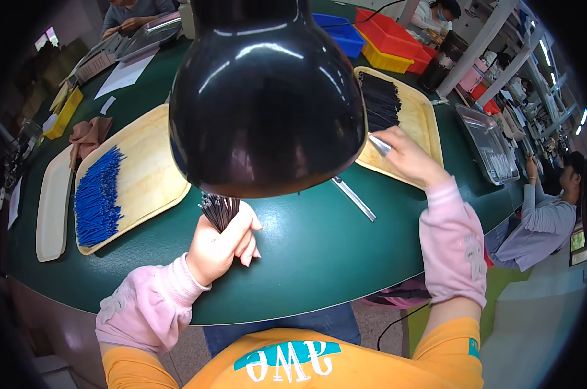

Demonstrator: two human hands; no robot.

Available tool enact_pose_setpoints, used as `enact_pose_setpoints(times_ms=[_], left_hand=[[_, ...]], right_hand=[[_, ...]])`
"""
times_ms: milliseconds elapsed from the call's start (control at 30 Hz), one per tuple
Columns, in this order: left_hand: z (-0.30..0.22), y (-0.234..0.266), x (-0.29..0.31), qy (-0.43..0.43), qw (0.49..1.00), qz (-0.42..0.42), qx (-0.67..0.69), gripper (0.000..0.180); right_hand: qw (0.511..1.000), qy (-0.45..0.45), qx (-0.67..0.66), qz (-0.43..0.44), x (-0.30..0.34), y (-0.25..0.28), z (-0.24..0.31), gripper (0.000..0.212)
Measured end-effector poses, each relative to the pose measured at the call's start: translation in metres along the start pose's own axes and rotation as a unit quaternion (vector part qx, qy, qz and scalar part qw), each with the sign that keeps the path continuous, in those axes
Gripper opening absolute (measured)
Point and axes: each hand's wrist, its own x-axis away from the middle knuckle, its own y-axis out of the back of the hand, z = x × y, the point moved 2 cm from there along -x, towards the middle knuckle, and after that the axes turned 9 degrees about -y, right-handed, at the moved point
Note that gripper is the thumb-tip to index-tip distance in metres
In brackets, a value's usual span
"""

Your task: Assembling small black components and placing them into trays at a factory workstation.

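My left hand [223, 245] is closed round a bundle of thin black wires [219, 209] with small silvery ends, just below the black lamp shade [267, 117]. Over the near edge of the right-hand tray [422, 139], my right hand [407, 157] grips a tapered silver metal tool [380, 144]; its exact kind is unclear. Many black wires [379, 100] lie side by side in that tray. A slim silver tool [355, 200] rests on the green table [306, 259] between my hands. The lamp shade hides the middle of the work area.
A cream tray [154, 175] with blue wires [97, 198] stands left, beside a narrow pale tray [52, 207] and brown cloth [89, 136]. Red bins [387, 31], a blue bin [339, 34] and a metal tray [486, 142] stand beyond. Other people [540, 207] sit nearby.
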Motion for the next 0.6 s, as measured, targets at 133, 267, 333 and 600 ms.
enact_pose_setpoints(times_ms=[133, 267, 333, 600], left_hand=[[-0.001, -0.003, 0.002, 0.014, 1.0, 0.019, 0.006, 0.02], [-0.003, 0.0, 0.004, 0.044, 0.999, 0.027, 0.005, 0.019], [-0.004, 0.0, 0.004, 0.053, 0.998, 0.018, 0.02, 0.02], [-0.01, -0.007, 0.007, 0.08, 0.994, 0.028, 0.066, 0.02]], right_hand=[[0.999, -0.043, 0.024, 0.003, -0.028, -0.002, -0.017, 0.033], [0.999, -0.043, 0.025, -0.007, -0.039, 0.001, -0.016, 0.033], [0.998, -0.031, 0.057, -0.015, -0.039, 0.004, -0.013, 0.032], [0.926, 0.124, -0.353, -0.046, 0.015, -0.009, 0.144, 0.018]])
